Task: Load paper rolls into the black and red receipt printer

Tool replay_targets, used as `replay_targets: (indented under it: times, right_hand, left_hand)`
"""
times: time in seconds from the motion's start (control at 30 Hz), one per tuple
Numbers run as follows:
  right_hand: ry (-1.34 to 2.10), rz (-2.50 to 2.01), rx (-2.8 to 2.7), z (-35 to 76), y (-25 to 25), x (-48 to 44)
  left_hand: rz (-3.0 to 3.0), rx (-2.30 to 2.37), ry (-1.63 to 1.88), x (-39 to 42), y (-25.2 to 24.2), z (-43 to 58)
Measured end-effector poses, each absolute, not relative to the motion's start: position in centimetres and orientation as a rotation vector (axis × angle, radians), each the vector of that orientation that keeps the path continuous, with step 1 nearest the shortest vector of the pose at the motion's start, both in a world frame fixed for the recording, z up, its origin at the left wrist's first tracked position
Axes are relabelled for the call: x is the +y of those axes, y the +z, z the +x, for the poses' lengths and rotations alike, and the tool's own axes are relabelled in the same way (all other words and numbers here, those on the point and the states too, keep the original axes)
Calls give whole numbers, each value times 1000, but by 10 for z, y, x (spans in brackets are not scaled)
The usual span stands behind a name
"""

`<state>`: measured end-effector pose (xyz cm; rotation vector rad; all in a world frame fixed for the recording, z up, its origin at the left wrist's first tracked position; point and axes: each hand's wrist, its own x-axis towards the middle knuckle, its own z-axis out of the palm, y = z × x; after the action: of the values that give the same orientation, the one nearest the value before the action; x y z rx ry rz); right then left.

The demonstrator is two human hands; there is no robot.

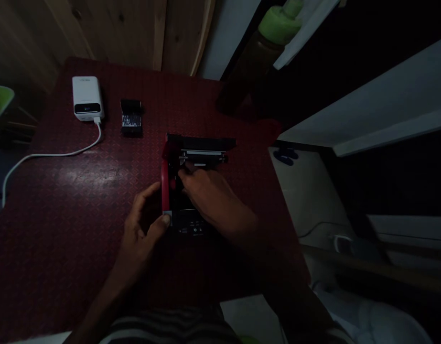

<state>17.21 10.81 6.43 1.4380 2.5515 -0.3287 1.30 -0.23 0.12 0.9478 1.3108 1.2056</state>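
Observation:
A small black and red device point(191, 181) with its lid open lies on the dark red table point(80, 200). My left hand point(143, 224) grips the device's red left side, thumb at its front corner, fingers curled. My right hand point(213, 198) rests over the middle of the device, fingertips reaching into the open part near a silver bar. What those fingertips touch is too dark to tell.
A white power bank point(86, 98) with a white cable point(51, 155) sits at the table's back left. A small black object point(131, 117) lies beside it. A green-capped bottle point(274, 33) stands at the back right. The table's right edge drops to white furniture point(367, 119).

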Motion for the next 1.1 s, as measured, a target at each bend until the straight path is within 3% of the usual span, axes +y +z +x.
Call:
replay_targets:
  times: [0.4,0.57,0.77,0.93,1.1]
  right_hand:
    - [-353,1709,2773,191,85,74]
    - [-425,2149,3078,239,88,49]
    - [-1288,3038,2643,296,24,74]
    - [-1477,2935,2475,300,-36,105]
    - [-1481,2824,2495,290,-54,112]
  left_hand:
    - [924,1352,1180,-1,7,13]
    - [915,1339,1149,-2,5,13]
    - [931,1401,1161,-2,-2,11]
    - [957,1458,1158,-1,-5,9]
    - [938,1488,1138,0,3,13]
